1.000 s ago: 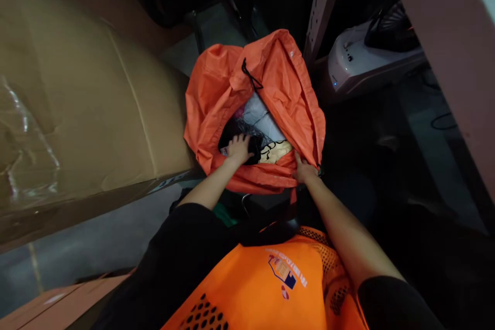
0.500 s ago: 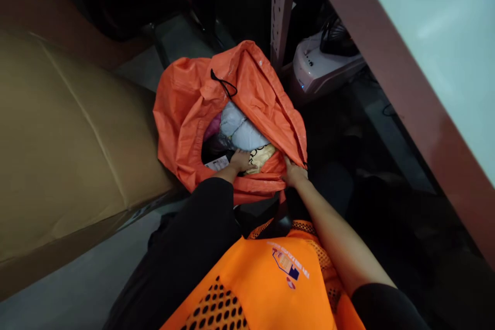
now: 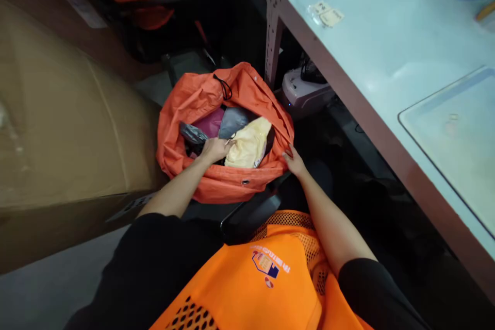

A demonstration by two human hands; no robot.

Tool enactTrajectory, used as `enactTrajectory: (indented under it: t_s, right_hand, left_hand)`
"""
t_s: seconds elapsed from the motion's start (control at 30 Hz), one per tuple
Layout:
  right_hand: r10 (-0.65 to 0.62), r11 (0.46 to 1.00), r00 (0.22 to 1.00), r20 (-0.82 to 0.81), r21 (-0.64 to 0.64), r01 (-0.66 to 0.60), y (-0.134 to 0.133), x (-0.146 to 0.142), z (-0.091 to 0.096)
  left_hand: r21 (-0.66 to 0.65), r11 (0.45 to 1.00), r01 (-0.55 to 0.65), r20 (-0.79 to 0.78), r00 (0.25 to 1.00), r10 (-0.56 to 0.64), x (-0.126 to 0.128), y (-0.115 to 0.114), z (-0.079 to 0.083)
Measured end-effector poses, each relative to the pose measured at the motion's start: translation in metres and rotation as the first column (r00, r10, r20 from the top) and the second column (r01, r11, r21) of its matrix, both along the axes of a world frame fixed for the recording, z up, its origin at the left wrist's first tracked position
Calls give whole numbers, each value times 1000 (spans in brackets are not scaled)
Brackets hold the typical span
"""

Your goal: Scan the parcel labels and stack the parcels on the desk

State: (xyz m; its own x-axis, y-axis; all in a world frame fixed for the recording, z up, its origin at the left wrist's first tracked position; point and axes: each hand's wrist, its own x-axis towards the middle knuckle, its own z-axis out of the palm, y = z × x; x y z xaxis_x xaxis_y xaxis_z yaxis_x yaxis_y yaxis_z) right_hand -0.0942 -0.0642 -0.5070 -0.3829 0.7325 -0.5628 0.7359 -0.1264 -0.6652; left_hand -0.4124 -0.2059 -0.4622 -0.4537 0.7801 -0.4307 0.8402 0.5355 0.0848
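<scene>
Seems a warehouse or parcel room to me. There's a bulky carton, a sack of packages, a metal-legged bench and a logoed orange vest.

Cream packet — inside orange sack

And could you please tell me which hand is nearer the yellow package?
Left. The left hand holds the yellow package by its edge; the right hand is apart, at the orange bag's rim.

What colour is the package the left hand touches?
The package is mostly pale yellow, clearest in the head view.
</scene>
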Motion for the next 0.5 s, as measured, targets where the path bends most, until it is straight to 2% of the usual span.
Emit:
enactTrajectory:
  t_s: [0.07,0.1,0.13,0.17,0.2,0.27,0.33,0.37,0.4,0.5]
  right_hand:
    - [-65,998,992,-104,-24,63,0,5,5]
    - [-92,995,984,-150,-39,88,-1,8,8]
    - [-119,992,974,-192,-54,111,-3,12,11]
    - [-144,989,963,-229,-66,132,-5,15,15]
    - [-168,985,951,-260,-73,154,-8,19,17]
    - [-206,978,927,-314,-84,189,-14,26,21]
    - [-240,971,900,-364,-91,222,-19,31,23]
    - [-257,966,884,-391,-96,239,-21,34,24]
    - [-276,961,865,-418,-102,257,-22,36,24]
    - [-331,942,801,-498,-127,311,-26,44,24]
  left_hand:
    - [161,985,-65,-90,993,80,-9,-8,51]
    - [283,955,-89,-129,983,130,-11,-12,80]
    - [426,899,-101,-156,971,182,-9,-15,111]
    - [574,813,-95,-167,959,230,-5,-16,143]
    - [708,702,-72,-167,950,265,1,-16,176]
    - [897,441,5,-145,948,283,18,-8,240]
    - [984,167,68,-110,960,256,35,15,301]
    - [995,53,82,-92,968,232,43,34,330]
    - [996,-38,82,-73,977,203,50,57,358]
    - [975,-219,42,-26,997,73,76,146,435]
